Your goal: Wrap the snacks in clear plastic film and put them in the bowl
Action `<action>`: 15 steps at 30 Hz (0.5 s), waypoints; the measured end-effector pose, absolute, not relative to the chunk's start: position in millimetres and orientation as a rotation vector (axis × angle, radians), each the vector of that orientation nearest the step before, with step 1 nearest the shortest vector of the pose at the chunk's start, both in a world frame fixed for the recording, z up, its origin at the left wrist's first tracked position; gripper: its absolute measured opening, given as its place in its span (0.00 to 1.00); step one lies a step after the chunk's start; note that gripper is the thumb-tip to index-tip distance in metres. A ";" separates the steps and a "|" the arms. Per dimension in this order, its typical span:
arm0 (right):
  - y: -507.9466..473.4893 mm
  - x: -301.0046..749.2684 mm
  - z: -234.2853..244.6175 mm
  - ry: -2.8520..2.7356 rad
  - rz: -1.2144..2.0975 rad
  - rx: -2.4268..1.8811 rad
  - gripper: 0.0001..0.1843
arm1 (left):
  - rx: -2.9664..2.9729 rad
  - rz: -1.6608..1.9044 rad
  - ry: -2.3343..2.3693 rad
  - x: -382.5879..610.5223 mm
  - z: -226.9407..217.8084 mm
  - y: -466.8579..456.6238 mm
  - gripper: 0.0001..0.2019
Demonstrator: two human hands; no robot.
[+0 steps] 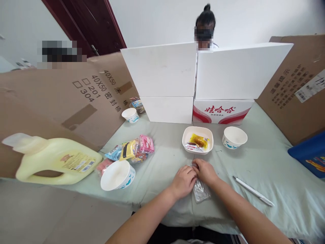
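My left hand [184,180] and my right hand [205,171] meet at the front middle of the table, fingers closed on the top of a clear plastic bag [201,192]. The lower part of the bag lies crumpled on the cloth, and its contents, if any, cannot be made out. Just beyond my hands stands a cream square bowl [186,134] with a yellow wrapped snack [199,139] and a red-and-white packet [193,146] in it. To its right is a white paper bowl [235,137] with blue print.
A white pen [254,191] lies at right. Several packaged snacks [133,149], a paper bowl [118,174] and a yellow detergent jug [58,161] stand left. White boxes [167,74] and cardboard [58,98] wall the back and sides. Two people are behind them.
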State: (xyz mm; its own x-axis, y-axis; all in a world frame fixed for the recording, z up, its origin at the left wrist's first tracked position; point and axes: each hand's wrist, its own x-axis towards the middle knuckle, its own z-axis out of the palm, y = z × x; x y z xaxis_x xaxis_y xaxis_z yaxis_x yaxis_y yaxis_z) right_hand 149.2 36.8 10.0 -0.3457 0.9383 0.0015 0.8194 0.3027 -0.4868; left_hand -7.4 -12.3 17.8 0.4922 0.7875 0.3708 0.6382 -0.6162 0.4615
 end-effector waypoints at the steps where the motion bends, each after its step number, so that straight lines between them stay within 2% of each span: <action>1: 36.5 152.7 11.3 -2.297 0.554 -1.595 0.10 | 2.507 0.764 1.213 -7.7 12.2 -6.6 0.04; 4: 32.9 170.5 20.6 -2.293 0.407 -1.631 0.12 | 2.563 0.681 1.190 -9.0 -0.1 -1.8 0.02; 6: 24.9 183.8 28.2 -2.278 0.319 -1.645 0.13 | 2.587 0.660 1.171 -9.8 -2.4 -4.3 0.05; 10: -14.5 198.1 29.0 -2.511 0.197 -1.188 0.13 | 2.630 0.611 1.165 -9.6 0.7 -8.3 0.12; 12: -43.7 200.8 19.8 -2.632 0.113 -0.950 0.17 | 2.650 0.577 1.188 -9.1 2.4 -8.5 0.14; 15: -85.8 206.3 5.6 -2.684 -0.068 -0.947 0.24 | 2.686 0.529 1.172 -9.1 4.1 -8.5 0.17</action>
State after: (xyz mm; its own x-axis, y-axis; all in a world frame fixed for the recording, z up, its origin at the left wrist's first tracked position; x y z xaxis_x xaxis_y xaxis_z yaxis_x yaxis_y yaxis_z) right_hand 206.3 -85.8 5.6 -0.7407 0.6064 0.2891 0.6204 0.7826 -0.0522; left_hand -9.1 -8.5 4.1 0.6298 0.7340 0.2542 0.6760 -0.6791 0.2861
